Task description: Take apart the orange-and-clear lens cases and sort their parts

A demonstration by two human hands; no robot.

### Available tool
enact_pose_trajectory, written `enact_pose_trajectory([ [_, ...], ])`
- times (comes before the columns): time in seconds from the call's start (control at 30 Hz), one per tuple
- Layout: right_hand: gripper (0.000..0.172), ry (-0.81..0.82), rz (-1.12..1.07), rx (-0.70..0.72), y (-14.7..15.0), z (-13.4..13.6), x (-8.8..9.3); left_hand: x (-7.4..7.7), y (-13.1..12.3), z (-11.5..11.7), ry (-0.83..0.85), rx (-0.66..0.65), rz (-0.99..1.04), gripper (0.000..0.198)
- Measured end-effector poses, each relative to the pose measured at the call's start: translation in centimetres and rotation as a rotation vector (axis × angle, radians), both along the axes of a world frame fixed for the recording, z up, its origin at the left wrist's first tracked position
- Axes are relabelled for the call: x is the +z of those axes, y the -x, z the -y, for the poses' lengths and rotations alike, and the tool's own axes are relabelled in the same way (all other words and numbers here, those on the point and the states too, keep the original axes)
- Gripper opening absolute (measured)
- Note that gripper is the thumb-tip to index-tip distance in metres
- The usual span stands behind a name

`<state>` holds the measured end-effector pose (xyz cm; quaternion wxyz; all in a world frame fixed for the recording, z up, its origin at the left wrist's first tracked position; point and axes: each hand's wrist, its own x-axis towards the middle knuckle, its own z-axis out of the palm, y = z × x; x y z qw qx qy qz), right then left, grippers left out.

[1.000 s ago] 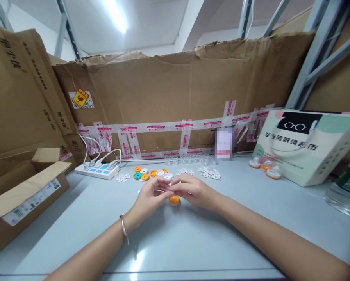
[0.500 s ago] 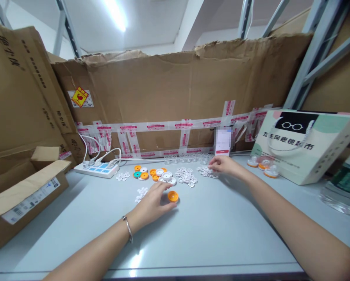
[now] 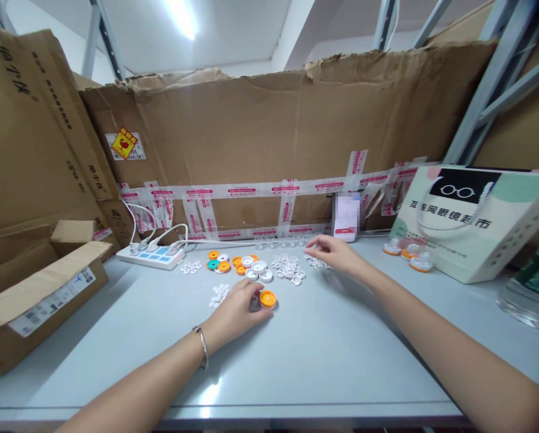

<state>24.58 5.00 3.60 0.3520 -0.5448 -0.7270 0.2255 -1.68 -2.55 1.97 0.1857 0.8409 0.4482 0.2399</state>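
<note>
My left hand [image 3: 241, 307] is curled around a small orange round cap [image 3: 268, 298] on the table, thumb in front and fingers behind. Its hollow side faces up, and a clear rim shows beneath it. My right hand [image 3: 337, 251] hovers at the left edge of a pile of small white plastic parts [image 3: 315, 263], its fingertips pinched together; whatever they hold is too small to make out. Left of that pile lies a heap of white ring-like parts [image 3: 288, 267]. Beside it are white round caps [image 3: 259, 268] and orange caps [image 3: 224, 266]. Small white discs [image 3: 219, 294] lie behind my left hand.
Clear plastic cups [image 3: 274, 242] line the back, near a propped phone [image 3: 346, 218]. A power strip [image 3: 151, 256] and open cardboard box [image 3: 48, 288] stand left. Finished-looking orange-and-clear pieces [image 3: 420, 260], a paper bag [image 3: 468, 240] and a large bottle [image 3: 533, 294] are on the right.
My right hand has lifted slightly from the small white parts and shifted left, fingers pinched. My left hand stays around the orange cap. The view has shifted slightly.
</note>
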Motion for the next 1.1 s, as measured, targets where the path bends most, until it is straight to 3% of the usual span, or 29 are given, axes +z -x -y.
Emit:
enact_pose_trajectory([
  [0.13,0.034,0.043,0.062,0.402,5.0,3.2,-0.2,-0.1,-0.2,-0.1,0.001,-0.013,0.021,0.023],
  [0.3,0.034,0.055,0.155,0.534,7.2,4.6,-1.0,-0.1,-0.3,-0.2,-0.015,-0.030,0.009,0.026],
  [0.63,0.019,-0.007,0.046,0.592,7.1,4.7,-1.4,-0.3,-0.2,-0.3,0.001,-0.072,0.043,0.017],
  [0.9,0.026,0.045,-0.127,0.425,6.3,4.2,0.1,-0.1,-0.2,-0.1,0.044,-0.048,0.035,0.018],
  [1.1,0.026,0.031,-0.048,0.288,7.0,3.3,-1.1,0.2,0.0,0.3,0.010,-0.098,-0.008,0.019],
])
